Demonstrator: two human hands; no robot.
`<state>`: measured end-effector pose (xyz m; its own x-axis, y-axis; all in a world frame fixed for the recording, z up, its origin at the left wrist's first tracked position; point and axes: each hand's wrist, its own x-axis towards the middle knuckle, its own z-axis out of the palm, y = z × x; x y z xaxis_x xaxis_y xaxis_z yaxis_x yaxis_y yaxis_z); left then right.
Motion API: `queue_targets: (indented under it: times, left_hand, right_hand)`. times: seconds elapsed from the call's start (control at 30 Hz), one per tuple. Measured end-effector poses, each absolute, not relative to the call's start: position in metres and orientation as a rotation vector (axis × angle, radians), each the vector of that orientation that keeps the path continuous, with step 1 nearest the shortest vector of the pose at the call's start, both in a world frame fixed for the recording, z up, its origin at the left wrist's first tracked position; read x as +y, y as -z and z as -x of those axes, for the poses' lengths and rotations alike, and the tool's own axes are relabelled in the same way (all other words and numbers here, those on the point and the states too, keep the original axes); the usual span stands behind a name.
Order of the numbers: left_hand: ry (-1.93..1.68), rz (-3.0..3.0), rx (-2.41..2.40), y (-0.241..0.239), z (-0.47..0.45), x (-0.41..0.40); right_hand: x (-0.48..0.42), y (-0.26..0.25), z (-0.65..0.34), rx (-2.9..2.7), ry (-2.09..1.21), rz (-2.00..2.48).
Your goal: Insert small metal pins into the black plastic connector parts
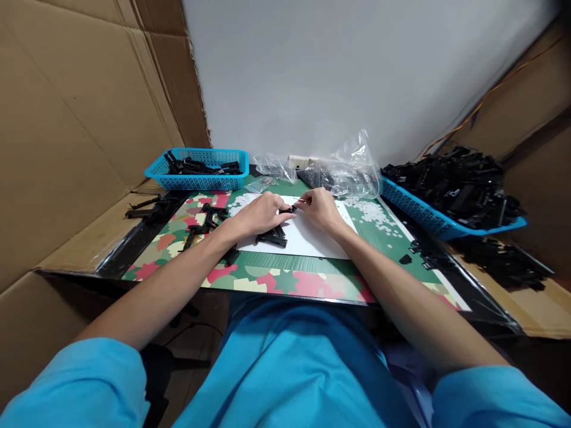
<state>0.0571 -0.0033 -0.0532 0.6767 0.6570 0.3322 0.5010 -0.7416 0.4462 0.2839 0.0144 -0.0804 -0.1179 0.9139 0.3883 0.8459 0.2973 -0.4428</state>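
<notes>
Over a white sheet [307,241], my left hand [265,214] is closed, thumb and fingers pinching a small black part [289,209]. My right hand [322,209] meets it from the other side, its fingertips pressed together beside that part. Something thin shows at those fingertips, too small to name. Just below my left hand lies a black plastic piece [273,239] on the sheet. More black plastic parts [207,219] are spread left of my left wrist, some partly hidden by my forearm.
Small white discs [372,211] are scattered over the patterned mat [276,279]. Blue baskets of black parts stand at the back left [196,183] and right [428,217]. Clear plastic bags [352,172] lie against the wall. Cardboard [89,119] encloses the left side.
</notes>
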Motion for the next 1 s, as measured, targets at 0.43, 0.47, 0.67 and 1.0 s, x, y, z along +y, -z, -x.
queue_targets:
  times: [0.43,0.47,0.67,1.0]
  left_hand:
    - [-0.693,-2.584,0.925,0.053,-0.057,-0.004]
    - [-0.693,-2.584,0.928,0.054,-0.057,-0.003]
    - [-0.719,-2.571,0.919,0.054,-0.056,-0.004]
    - [-0.696,-2.596,0.916,0.052,-0.056,-0.005]
  right_hand:
    - [0.008,0.075,-0.282,-1.959,-0.238,1.499]
    - [0.007,0.072,-0.283,-1.966,-0.265,1.479]
    - [0.001,0.063,-0.284,-2.004,-0.278,1.488]
    - [0.014,0.060,-0.296,-1.990,-0.273,1.318]
